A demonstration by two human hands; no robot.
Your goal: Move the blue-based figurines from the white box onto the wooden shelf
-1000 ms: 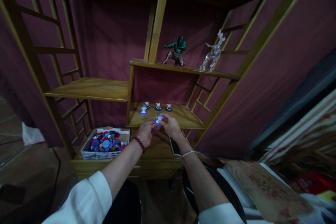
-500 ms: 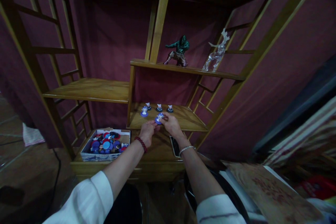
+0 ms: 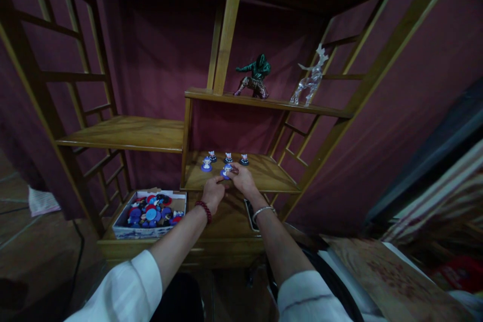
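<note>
My right hand [image 3: 241, 179] pinches a small figurine [image 3: 226, 171] with a white body, purple top and round purple base, at the front of the low shelf [image 3: 260, 176]. My left hand [image 3: 214, 194] is just below and left of it, fingers partly stretched, a fingertip at or very near the base's edge; whether it touches I cannot tell. A matching purple-based figurine [image 3: 206, 163] stands to the left. Behind are three small dark-based figurines, left [image 3: 212, 156], middle [image 3: 228, 157] and right [image 3: 244, 159], in a row.
An open box [image 3: 123, 232] full of figurines with coloured bases sits at lower left. A phone [image 3: 251, 215] lies beneath my right forearm. On the upper shelf [image 3: 279, 103] stand a dark crouching statue [image 3: 256, 76] and a clear deer figure [image 3: 310, 78]. Wooden uprights [image 3: 228, 30] frame the shelves.
The held figurine has come down slightly toward the shelf, standing more upright. My left fingers, earlier around its base, have slipped lower and away from it. My view has shifted slightly.
</note>
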